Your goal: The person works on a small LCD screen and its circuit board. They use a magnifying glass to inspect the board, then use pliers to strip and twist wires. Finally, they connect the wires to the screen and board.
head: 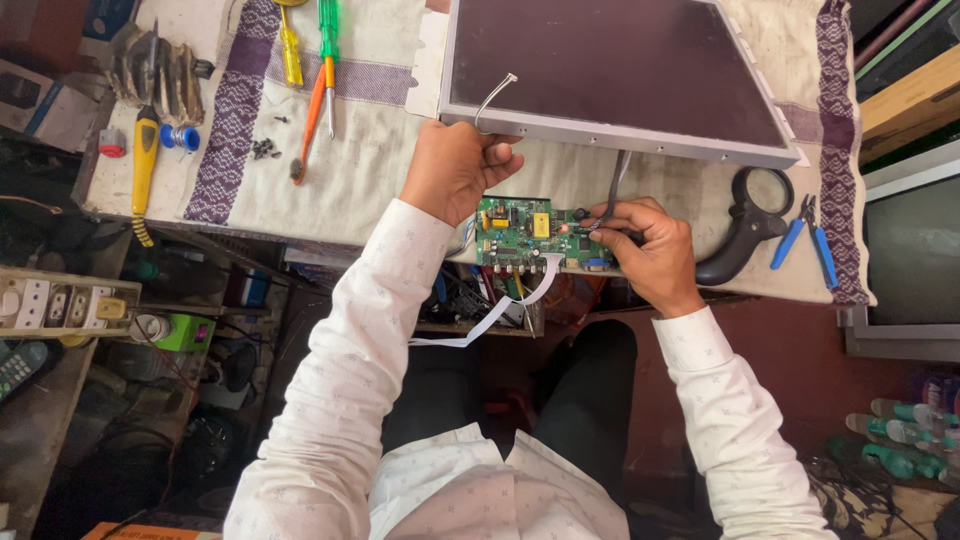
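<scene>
Pinching a cable [612,190], right hand [648,250] fingers [606,215] (curled tight) touch the circuit board [528,234].

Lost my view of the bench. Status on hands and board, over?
Left hand gripping circuit board at its left edge. Right hand pinching dark cable at board's right end. White ribbon cable dangling below; nothing blocking.

head view | looks steeply down from above | close over the workbench edge [330,175] and lap | single view

magnifier [748,228], blue-handled pliers [808,240] at right; screwdrivers [318,90], loose screws [265,148] on cloth [370,160] at left.
</scene>
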